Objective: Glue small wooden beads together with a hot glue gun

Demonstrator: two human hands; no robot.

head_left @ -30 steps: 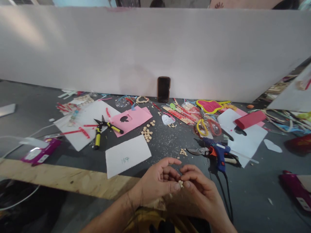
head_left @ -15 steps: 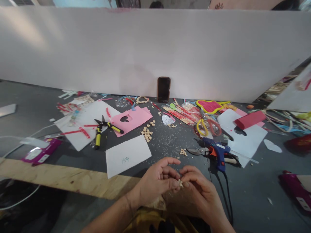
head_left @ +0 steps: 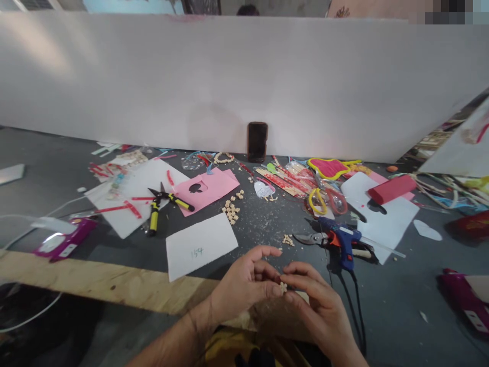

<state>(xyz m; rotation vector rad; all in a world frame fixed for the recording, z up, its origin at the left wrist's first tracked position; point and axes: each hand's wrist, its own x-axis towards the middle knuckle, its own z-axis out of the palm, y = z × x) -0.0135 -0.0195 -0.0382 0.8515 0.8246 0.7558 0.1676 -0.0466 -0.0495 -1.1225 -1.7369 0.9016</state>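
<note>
A small pale flower-shaped piece (head_left: 283, 287) is pinched between thumb and fingers of my left hand (head_left: 252, 278), at the bottom centre. My right hand (head_left: 319, 300) is beside it, its thumb and fingertips closed around the piece's right side. Ahead of the hands lies a little pile of pale bits (head_left: 288, 239). Several similar pale pieces (head_left: 231, 210) are grouped farther left. Pruning shears (head_left: 311, 238) and a blue glue gun (head_left: 347, 244) rest right of the pile. A white card with green writing (head_left: 201, 247) lies left of my left hand.
Black-and-yellow pliers (head_left: 154, 216) lie at left near pink paper (head_left: 219, 188). A phone (head_left: 257, 141) leans on the white panel (head_left: 153, 81). Scissors (head_left: 318, 201), a red roll (head_left: 391, 189) and purple devices (head_left: 66, 238) are also on the dark table (head_left: 405, 295). Black cords run beside my right hand.
The flower-shaped piece has turned slightly and faces up more between my fingertips. My right fingers have shifted a little, with the thumb moved slightly left.
</note>
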